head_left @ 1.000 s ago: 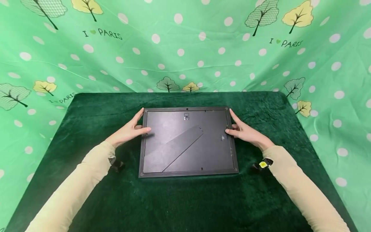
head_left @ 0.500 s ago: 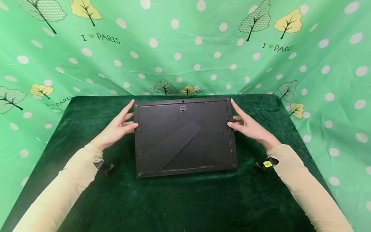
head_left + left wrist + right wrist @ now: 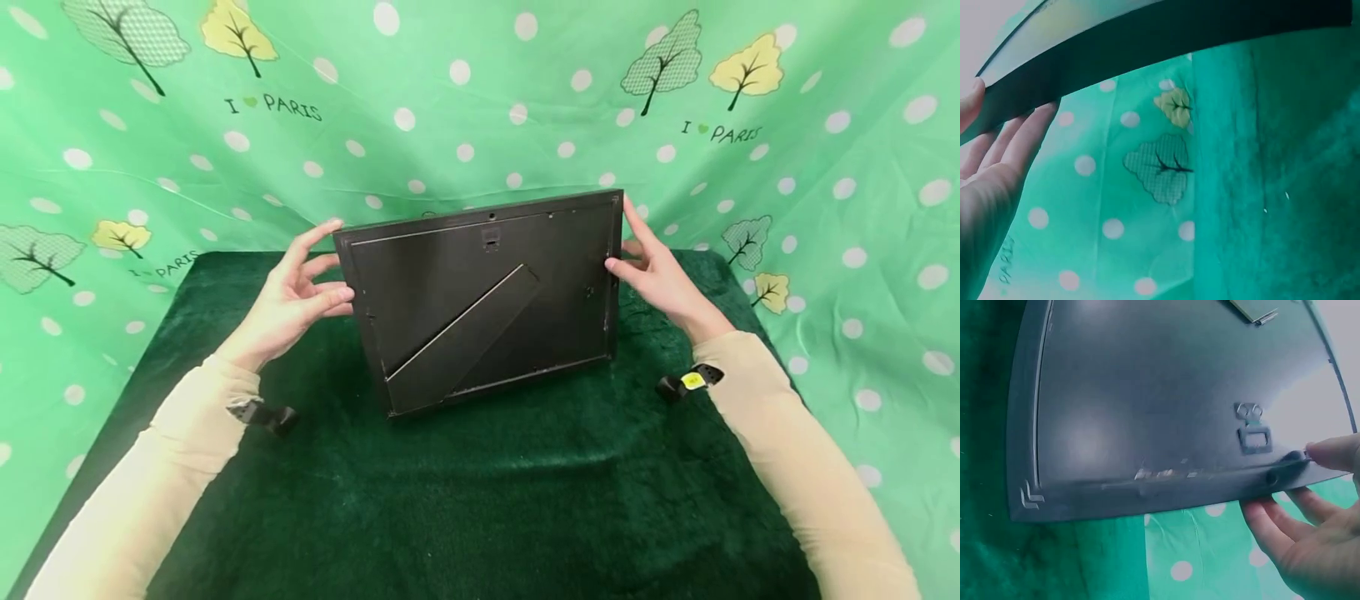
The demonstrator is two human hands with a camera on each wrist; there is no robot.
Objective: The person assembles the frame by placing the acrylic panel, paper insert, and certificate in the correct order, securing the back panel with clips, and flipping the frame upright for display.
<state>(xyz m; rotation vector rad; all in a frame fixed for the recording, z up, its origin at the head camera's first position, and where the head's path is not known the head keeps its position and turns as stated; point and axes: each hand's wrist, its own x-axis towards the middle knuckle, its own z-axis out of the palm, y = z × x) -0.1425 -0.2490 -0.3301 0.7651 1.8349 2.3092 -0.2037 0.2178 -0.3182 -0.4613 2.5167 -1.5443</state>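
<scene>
A black picture frame [image 3: 555, 308] is tilted up above the table with its back toward me, its right side higher than its left. My left hand [image 3: 281, 304] holds its left edge near the upper corner, thumb at the back and fingers along the side. On the opposite edge, my right hand [image 3: 660, 279] pinches the frame between thumb and fingers. A fold-out stand [image 3: 465, 325] lies slantwise across the back. In the right wrist view, a metal hanger [image 3: 1255, 439] sits close to my thumb. Whether the lower edge touches the cloth, I cannot tell.
Dark green velvet cloth [image 3: 480, 517] covers the table. A light green curtain [image 3: 517, 92] with white dots and printed trees hangs behind and at both sides. Small black devices are strapped at both wrists.
Both hands have raised the frame from lying nearly flat to a steep tilt, moving it away from me. Its right side has risen more, and the stand's raised edge shows differently.
</scene>
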